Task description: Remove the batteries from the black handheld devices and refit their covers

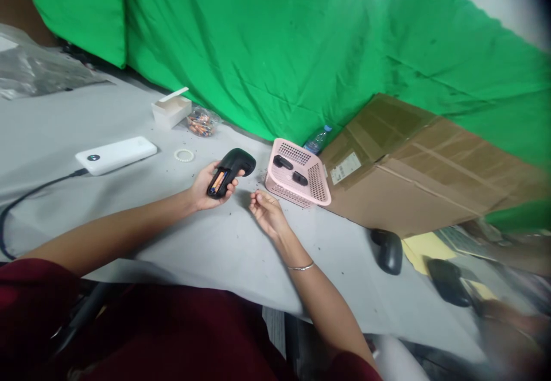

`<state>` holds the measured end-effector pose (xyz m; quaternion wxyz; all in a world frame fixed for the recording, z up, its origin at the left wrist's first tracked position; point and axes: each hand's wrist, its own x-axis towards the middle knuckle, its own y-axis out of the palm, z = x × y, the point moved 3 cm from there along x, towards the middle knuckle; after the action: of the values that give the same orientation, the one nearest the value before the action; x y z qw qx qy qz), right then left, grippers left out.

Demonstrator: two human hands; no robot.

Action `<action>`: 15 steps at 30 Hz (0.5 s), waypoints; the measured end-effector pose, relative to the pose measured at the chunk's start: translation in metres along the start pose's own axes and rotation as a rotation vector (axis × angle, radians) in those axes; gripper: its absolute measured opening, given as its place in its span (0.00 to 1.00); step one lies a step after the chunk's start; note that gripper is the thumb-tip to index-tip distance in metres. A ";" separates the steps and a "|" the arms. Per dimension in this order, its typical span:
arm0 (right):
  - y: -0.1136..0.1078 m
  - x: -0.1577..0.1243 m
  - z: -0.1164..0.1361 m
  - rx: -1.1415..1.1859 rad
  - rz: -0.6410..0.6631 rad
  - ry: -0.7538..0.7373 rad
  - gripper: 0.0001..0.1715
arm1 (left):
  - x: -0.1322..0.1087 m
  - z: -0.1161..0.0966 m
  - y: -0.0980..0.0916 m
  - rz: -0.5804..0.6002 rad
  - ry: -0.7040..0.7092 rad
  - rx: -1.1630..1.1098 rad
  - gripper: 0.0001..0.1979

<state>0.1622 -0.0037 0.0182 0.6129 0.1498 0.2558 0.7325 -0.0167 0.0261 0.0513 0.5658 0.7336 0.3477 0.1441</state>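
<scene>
My left hand point(205, 189) is wrapped around a black handheld scanner point(241, 160), its handle towards me. The handle's battery compartment lies uncovered, with orange-and-blue batteries point(218, 181) inside. To the right, a little apart from the scanner, my right hand point(267, 212) is closed with its fingertips pinched together; whatever they may hold is too small to make out. Just beyond that hand stands a pink basket point(275, 187) containing two small black pieces point(283, 162). A clear bag of batteries point(202, 123) lies farther back, beside an open white box point(170, 114).
On the left are a white power bank point(116, 155) with a cable and a beaded bracelet point(184, 155). A large cardboard box point(413, 168) and a water bottle point(317, 140) stand behind the basket. Another black scanner point(390, 253) lies right, near another person's blurred hand point(508, 323).
</scene>
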 end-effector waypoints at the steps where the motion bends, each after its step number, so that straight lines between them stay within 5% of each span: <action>1: 0.000 0.000 0.000 0.009 -0.001 0.007 0.14 | 0.000 0.000 0.001 -0.007 -0.003 -0.006 0.28; 8: 0.002 0.000 -0.003 0.065 0.045 0.035 0.15 | 0.005 0.005 0.008 0.015 0.057 -0.026 0.27; 15: -0.001 0.002 -0.005 0.119 0.057 0.028 0.10 | 0.015 0.007 0.003 -0.120 0.191 -0.036 0.25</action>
<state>0.1598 -0.0030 0.0140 0.5780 0.1831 0.3031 0.7352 -0.0008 0.0307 0.0492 0.5509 0.6842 0.4405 0.1853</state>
